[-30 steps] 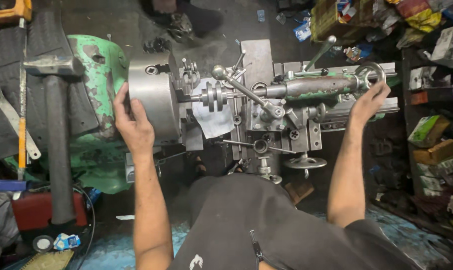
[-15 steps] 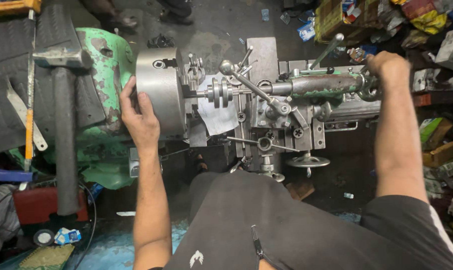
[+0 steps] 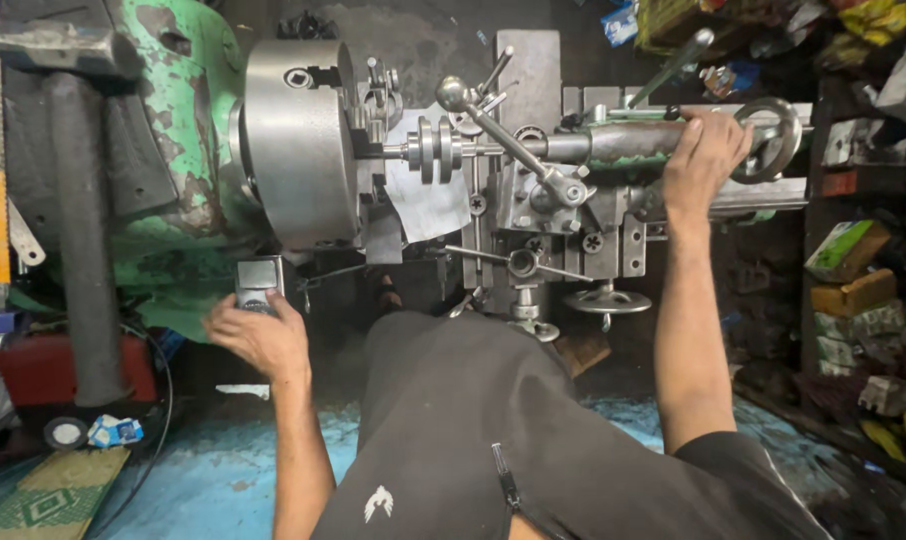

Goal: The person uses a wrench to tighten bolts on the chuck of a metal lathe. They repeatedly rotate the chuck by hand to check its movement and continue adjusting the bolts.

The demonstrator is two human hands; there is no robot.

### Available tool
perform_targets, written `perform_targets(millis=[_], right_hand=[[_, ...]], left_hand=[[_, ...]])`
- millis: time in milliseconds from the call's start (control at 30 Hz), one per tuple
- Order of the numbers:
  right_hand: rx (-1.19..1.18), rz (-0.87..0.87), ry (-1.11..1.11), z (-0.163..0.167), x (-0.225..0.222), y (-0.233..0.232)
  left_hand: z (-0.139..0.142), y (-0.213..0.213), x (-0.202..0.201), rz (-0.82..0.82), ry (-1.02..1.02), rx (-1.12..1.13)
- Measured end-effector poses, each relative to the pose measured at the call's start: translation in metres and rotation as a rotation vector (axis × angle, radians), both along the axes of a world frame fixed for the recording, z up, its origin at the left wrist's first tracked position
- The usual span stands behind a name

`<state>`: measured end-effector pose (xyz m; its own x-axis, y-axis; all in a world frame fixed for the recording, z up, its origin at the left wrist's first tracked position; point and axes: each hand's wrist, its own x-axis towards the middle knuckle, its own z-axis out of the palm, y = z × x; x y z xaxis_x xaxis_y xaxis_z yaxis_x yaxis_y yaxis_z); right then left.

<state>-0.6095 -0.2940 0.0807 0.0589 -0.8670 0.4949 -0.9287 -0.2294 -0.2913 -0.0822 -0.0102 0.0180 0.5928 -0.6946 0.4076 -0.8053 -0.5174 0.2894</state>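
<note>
1. Right hand [image 3: 708,150] is closed over the dull green-grey tailstock barrel [image 3: 628,140], just beside the round steel tailstock handwheel [image 3: 773,135]; fingers wrapped, thumb side hidden.
2. Left hand [image 3: 258,335] sits low w/ fingertips on the small grey switch box [image 3: 259,280] under the big round steel chuck [image 3: 293,140]; fingers loosely curled on it, not clamped round it.
3. Stepped steel workpiece [image 3: 435,150] is held betw. chuck and tailstock.
4. Judgement: keep the left wrist well below the chuck; steady the tailstock before touching the switch.
5. Steel carriage w/ long lever handle [image 3: 503,130] stands mid-bed, near the workpiece.
6. Chipped green headstock [image 3: 173,110] at left; heavy dark sledgehammer [image 3: 68,60] rests beside it.
7. Floor is blue-painted concrete [image 3: 203,450]; cluttered shelves of boxes [image 3: 853,280] at right.
</note>
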Motion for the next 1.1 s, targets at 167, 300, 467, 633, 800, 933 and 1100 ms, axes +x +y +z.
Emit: perform_targets(millis=[167, 300, 467, 633, 800, 933, 1100], right_hand=[[0.155, -0.176, -0.086, -0.001, -0.006, -0.022], [0.067, -0.17, -0.032, -0.012, -0.01, -0.031], [-0.019, -0.134, -0.001, -0.026, -0.018, -0.031], [-0.044, -0.152, -0.018, -0.028, -0.019, -0.033], [-0.067, -0.166, -0.015, -0.029, -0.017, -0.032], [-0.064, -0.15, -0.021, -0.028, -0.016, -0.031], [-0.113, -0.152, -0.025, -0.028, -0.012, -0.032]], left_hand=[[-0.043, 0.011, 0.048, 0.088, 0.487, -0.015], [-0.057, 0.015, 0.094, -0.039, 0.552, 0.015], [-0.05, 0.018, 0.099, -0.247, 0.54, 0.164], [-0.026, 0.005, 0.1, -0.331, 0.767, 0.29], [-0.016, -0.001, 0.099, -0.351, 0.772, 0.331], [-0.016, -0.001, 0.099, -0.326, 0.751, 0.35], [-0.014, 0.001, 0.09, -0.257, 0.786, 0.323]])
